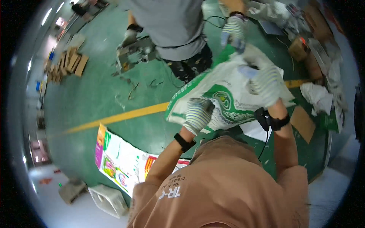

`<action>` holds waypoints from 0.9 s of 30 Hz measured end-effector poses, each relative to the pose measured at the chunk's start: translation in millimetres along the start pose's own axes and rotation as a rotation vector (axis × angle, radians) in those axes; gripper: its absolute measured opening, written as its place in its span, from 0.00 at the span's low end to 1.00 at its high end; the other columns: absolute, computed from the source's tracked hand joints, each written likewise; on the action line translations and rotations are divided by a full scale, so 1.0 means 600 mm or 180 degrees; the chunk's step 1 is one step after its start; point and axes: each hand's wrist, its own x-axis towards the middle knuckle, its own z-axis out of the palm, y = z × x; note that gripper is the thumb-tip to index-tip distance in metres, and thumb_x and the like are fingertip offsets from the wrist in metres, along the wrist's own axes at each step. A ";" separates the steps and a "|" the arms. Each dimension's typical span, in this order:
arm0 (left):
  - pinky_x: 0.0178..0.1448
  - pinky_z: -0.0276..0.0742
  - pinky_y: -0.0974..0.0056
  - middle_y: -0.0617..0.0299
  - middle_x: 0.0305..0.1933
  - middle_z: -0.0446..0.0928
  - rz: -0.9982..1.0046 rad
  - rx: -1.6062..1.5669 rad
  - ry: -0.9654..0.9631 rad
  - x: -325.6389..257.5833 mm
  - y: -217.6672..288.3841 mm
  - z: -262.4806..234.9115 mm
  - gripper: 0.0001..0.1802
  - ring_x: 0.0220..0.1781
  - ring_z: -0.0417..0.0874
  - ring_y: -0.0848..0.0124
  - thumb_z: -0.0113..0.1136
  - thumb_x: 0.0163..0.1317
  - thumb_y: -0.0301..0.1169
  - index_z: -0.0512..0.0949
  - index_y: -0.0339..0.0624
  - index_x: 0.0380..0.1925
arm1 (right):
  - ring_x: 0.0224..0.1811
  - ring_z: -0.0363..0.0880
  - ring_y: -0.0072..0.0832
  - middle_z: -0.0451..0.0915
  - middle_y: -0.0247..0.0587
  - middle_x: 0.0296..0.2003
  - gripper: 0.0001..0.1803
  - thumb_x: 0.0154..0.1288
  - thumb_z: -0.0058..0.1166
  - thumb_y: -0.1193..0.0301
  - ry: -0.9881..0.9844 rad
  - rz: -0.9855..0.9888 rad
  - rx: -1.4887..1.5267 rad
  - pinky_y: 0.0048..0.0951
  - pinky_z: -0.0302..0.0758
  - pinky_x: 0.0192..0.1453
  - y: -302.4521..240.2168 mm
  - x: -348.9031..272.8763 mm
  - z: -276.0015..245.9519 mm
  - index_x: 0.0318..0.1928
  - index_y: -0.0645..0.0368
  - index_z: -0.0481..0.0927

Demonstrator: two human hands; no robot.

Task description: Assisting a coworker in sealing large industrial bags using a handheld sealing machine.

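A white woven sack (237, 93) with green print and green edges is held up in front of me, slack and creased. My left hand (199, 114), in a striped knit glove, is closed on the near left part of the sack. My right hand (267, 84), gloved alike and a little blurred, grips the sack's upper right part. Just beyond it, a co-worker's gloved hand (234, 35) holds the sack's far top corner. What is inside the sack cannot be seen.
A co-worker in a grey shirt (169, 22) stands opposite, one hand by a metal machine part (134, 55). On the green floor lie a colourful printed sack (123, 159) and a cardboard piece (303, 123). Plastic sacks (317, 97) are heaped at right; a white crate (108, 200) stands lower left.
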 end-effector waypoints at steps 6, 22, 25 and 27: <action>0.56 0.72 0.52 0.53 0.49 0.80 0.1268 -0.0200 0.1315 0.111 0.044 -0.149 0.14 0.52 0.79 0.51 0.64 0.57 0.28 0.81 0.42 0.44 | 0.41 0.84 0.47 0.84 0.54 0.39 0.22 0.57 0.66 0.60 -0.0446 0.0754 -0.0487 0.40 0.79 0.47 0.059 -0.031 0.026 0.45 0.64 0.80; 0.74 0.55 0.40 0.60 0.43 0.83 0.2719 0.0324 -0.0344 0.241 0.064 -0.145 0.12 0.61 0.76 0.53 0.68 0.49 0.41 0.85 0.53 0.33 | 0.42 0.81 0.38 0.83 0.50 0.41 0.16 0.64 0.60 0.68 -0.0841 0.0419 -0.0498 0.37 0.76 0.51 0.068 -0.096 0.038 0.49 0.63 0.80; 0.72 0.58 0.45 0.62 0.28 0.80 0.2069 0.0039 -0.1049 0.239 0.040 -0.141 0.08 0.43 0.81 0.58 0.69 0.49 0.41 0.85 0.53 0.27 | 0.43 0.80 0.36 0.82 0.48 0.41 0.16 0.64 0.59 0.66 -0.1313 0.0124 -0.0267 0.36 0.75 0.53 0.053 -0.093 0.036 0.48 0.61 0.80; 0.72 0.59 0.45 0.62 0.27 0.79 0.2063 -0.0078 -0.1079 0.235 0.020 -0.143 0.07 0.43 0.80 0.58 0.69 0.48 0.40 0.84 0.53 0.26 | 0.44 0.79 0.35 0.82 0.46 0.41 0.16 0.64 0.60 0.65 -0.1592 0.0376 -0.0225 0.36 0.74 0.53 0.048 -0.089 0.032 0.48 0.60 0.80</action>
